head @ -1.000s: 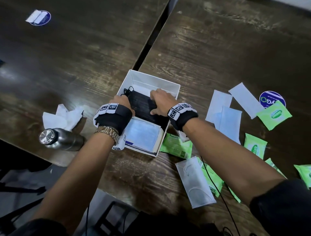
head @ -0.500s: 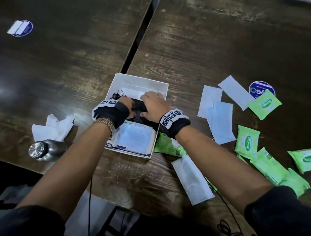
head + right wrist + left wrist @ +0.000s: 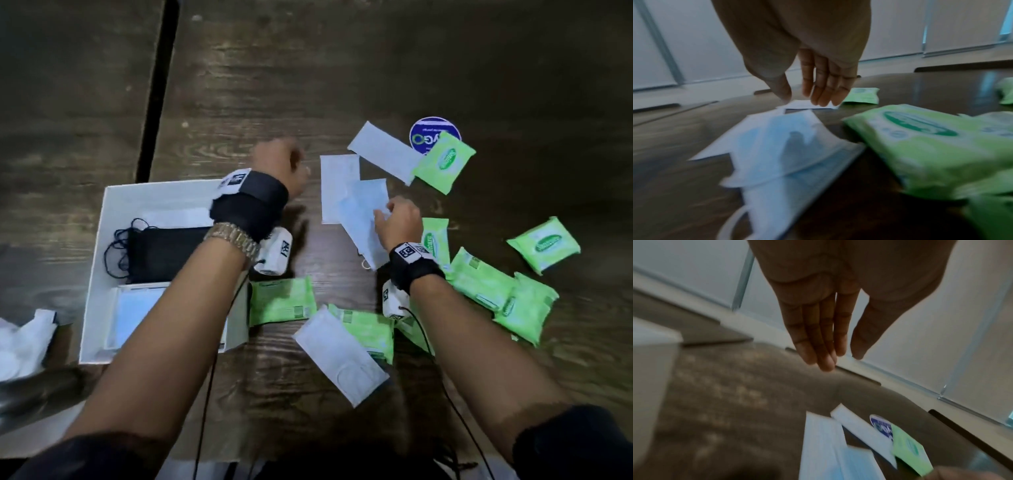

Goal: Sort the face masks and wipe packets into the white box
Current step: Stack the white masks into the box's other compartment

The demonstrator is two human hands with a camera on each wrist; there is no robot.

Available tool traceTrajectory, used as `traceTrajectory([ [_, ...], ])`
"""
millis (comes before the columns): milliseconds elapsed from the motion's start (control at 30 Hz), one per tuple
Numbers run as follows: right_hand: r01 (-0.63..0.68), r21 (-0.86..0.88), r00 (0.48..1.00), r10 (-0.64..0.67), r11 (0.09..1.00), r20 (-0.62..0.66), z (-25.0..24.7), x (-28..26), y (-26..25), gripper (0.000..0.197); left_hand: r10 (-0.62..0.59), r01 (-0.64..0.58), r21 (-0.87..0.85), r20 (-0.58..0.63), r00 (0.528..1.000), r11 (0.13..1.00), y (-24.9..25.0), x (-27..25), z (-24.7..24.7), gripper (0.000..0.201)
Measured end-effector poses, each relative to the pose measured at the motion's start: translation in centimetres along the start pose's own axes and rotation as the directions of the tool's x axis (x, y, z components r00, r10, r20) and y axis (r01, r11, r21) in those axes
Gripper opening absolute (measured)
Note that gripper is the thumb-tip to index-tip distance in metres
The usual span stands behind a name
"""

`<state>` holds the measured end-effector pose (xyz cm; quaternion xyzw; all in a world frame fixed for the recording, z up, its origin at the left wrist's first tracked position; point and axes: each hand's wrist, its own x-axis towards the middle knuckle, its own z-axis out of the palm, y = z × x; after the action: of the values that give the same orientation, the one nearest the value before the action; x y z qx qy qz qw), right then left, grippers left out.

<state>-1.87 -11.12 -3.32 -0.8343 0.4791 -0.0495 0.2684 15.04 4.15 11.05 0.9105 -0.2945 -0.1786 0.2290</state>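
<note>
The white box (image 3: 99, 274) stands at the left and holds black masks (image 3: 164, 253) and a light blue mask pack (image 3: 137, 318). My left hand (image 3: 281, 164) (image 3: 841, 361) hovers over bare table just past the box's right corner, fingers straight and empty. My right hand (image 3: 394, 216) (image 3: 803, 99) hangs just above a loose blue mask (image 3: 359, 219) (image 3: 789, 146), fingers relaxed, holding nothing. White masks (image 3: 337, 185) lie beside it, and another one (image 3: 339, 356) lies nearer me. Several green wipe packets (image 3: 281, 301) (image 3: 931, 146) are scattered to the right.
A steel bottle (image 3: 41, 387) and crumpled white tissue (image 3: 24, 342) lie left of the box. A round blue sticker (image 3: 428, 133) sits under a green packet (image 3: 442, 161). A dark gap (image 3: 154, 102) splits the two tabletops. Thin black cables run along both forearms.
Both hands have let go of the black masks, which now lie in the box, and moved right toward the loose masks. The head view has shifted right as well.
</note>
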Motion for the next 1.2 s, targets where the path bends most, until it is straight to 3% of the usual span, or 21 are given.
traceTrajectory([
  [100,-0.085,-0.114,0.992,0.095,0.99,0.086,-0.8,1.3,2.1,0.045,-0.209,0.248,-0.153,0.229,0.951,0.957,1.4,1.0,6.0,0.004],
  [200,0.003,-0.235,0.977,0.047,0.972,0.207,-1.0,1.5,2.5,0.061,-0.369,0.516,-0.25,0.46,0.808,0.819,1.1,1.3,12.3,0.022],
  [267,0.035,-0.248,0.969,0.028,0.968,0.247,-1.0,1.5,2.5,0.061,-0.407,0.611,-0.218,0.573,0.712,0.761,0.7,1.2,15.6,0.019],
  [333,-0.017,-0.203,0.961,0.072,0.979,0.267,-0.8,1.7,2.6,0.058,-0.401,0.723,-0.276,0.682,0.611,0.633,1.1,0.4,17.3,0.025],
  [400,-0.064,-0.158,0.951,0.108,0.985,0.29,-0.7,1.9,2.9,0.047,-0.416,0.779,-0.335,0.698,0.583,0.531,1.8,-0.1,17.6,0.031],
  [533,-0.055,-0.131,0.917,0.102,0.99,0.385,-1.0,2.5,3.0,0.011,-0.46,0.788,-0.403,0.651,0.604,0.465,2.3,-0.2,17.7,0.03],
  [700,-0.045,0.046,0.891,0.019,0.998,0.454,-1.2,2.9,4.1,0.012,-0.465,0.736,-0.491,0.572,0.676,0.465,2.1,-1.2,18.9,0.032],
  [833,-0.045,0.221,0.873,-0.069,0.974,0.484,-2.0,2.8,5.6,0.026,-0.485,0.641,-0.624,0.433,0.76,0.447,1.6,-2.0,19.9,0.041],
  [967,-0.059,0.361,0.792,-0.177,0.931,0.585,-2.7,1.9,6.9,0.045,-0.457,0.581,-0.744,0.413,0.788,0.329,1.5,-3.1,19.8,0.027],
  [1100,-0.065,0.443,0.777,-0.233,0.894,0.585,-2.7,0.7,6.7,0.041,-0.431,0.542,-0.811,0.419,0.8,0.218,1.7,-4.0,19.1,0.014],
  [1200,-0.082,0.497,0.742,-0.279,0.864,0.609,-2.4,-0.2,6.1,0.046,-0.378,0.52,-0.815,0.41,0.83,0.257,1.8,-4.8,18.8,0.049],
])
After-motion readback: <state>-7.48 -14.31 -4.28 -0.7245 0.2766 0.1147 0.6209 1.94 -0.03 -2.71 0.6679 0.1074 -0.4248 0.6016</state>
